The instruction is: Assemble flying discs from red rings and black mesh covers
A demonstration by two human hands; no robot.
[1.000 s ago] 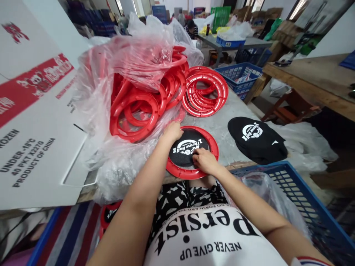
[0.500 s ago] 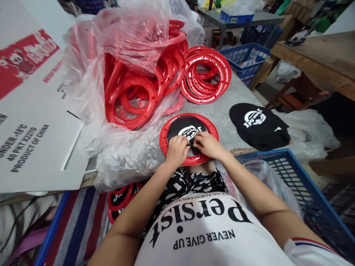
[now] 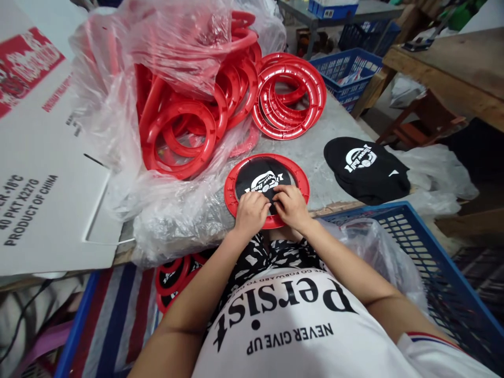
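Fingers [image 3: 284, 195], two hands [image 3: 251, 214] [image 3: 294, 209], on one black disc [image 3: 252, 172] inside one ring [image 3: 230, 182].

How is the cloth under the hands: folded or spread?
Spread where visible: black cloth fills most of the red ring; left hand and right hand hide some.

I've got a cloth disc [image 3: 252, 170] within a ring [image 3: 231, 185] at my table's [image 3: 315, 164] near edge, a bag of rings [image 3: 169, 58] far left, loose rings [image 3: 289, 132] behind, stacked cloth [image 3: 372, 178] right, a crate [image 3: 447, 262] near right.
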